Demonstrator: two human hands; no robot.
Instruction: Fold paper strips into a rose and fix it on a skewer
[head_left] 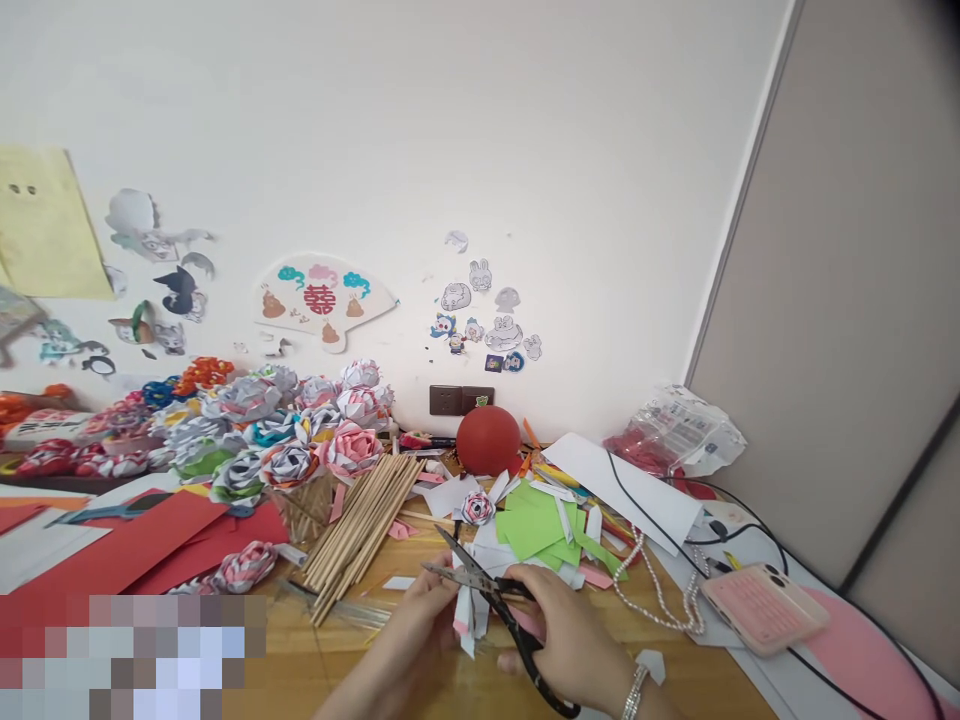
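Observation:
My right hand (564, 635) grips the black handles of a pair of scissors (480, 582), whose blades are parted and point up and left. My left hand (426, 612) is closed on a folded piece of pink and white paper (466, 612), held just under the blades. Both hands hover low over the wooden table (352, 670). A silver bracelet (634, 692) circles my right wrist. A small pink and white paper rose (477, 507) lies on the table just beyond the scissors.
A bundle of wooden sticks (364, 530) lies left of my hands. Many paper roses (285, 430) pile up at the back left above red paper sheets (135, 550). Green squares (536, 525), a red ball (488, 439), a bead string (660, 590) and a pink phone (761, 607) lie right.

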